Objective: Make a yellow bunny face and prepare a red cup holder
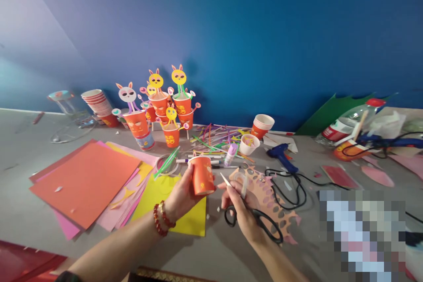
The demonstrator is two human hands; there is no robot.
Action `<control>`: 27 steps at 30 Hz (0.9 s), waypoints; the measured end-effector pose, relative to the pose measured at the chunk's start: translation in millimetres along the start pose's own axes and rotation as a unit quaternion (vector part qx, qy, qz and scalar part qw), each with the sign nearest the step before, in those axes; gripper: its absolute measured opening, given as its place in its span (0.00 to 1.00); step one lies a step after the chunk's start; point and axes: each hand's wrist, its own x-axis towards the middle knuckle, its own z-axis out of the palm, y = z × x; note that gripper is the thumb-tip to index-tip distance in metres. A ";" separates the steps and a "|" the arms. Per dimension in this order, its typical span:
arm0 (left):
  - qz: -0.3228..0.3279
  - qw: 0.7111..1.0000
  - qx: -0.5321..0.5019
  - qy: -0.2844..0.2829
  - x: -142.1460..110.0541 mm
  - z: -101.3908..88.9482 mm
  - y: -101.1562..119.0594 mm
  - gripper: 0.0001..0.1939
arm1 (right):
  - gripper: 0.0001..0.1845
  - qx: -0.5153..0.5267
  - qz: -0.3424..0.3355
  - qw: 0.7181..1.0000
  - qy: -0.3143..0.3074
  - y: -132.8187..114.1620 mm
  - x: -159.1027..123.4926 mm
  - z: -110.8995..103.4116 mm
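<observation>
An orange paper cup with a white rim is held in my left hand, above a yellow paper sheet. The cup stands nearly upright, tilted slightly. To its right, my right hand is closed round a pair of scissors with black handles. The blades point up and left towards the cup, and a small gap separates them from it. Below and beyond the scissors lies a pink paper sheet punched with many round holes. Fingers on the cup's far side are hidden.
Orange cups with paper rabbit figures stand at the back, near a cup stack. Coloured paper lies left. A glue stick, a blue glue gun with its black cable, and a plastic bottle are behind and right.
</observation>
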 end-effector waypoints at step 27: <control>0.244 0.914 0.288 -0.147 -23.4 6.8 9.6 0.35 | 0.16 -0.135 -0.250 0.955 -0.083 -15.1 -10.8 -7.3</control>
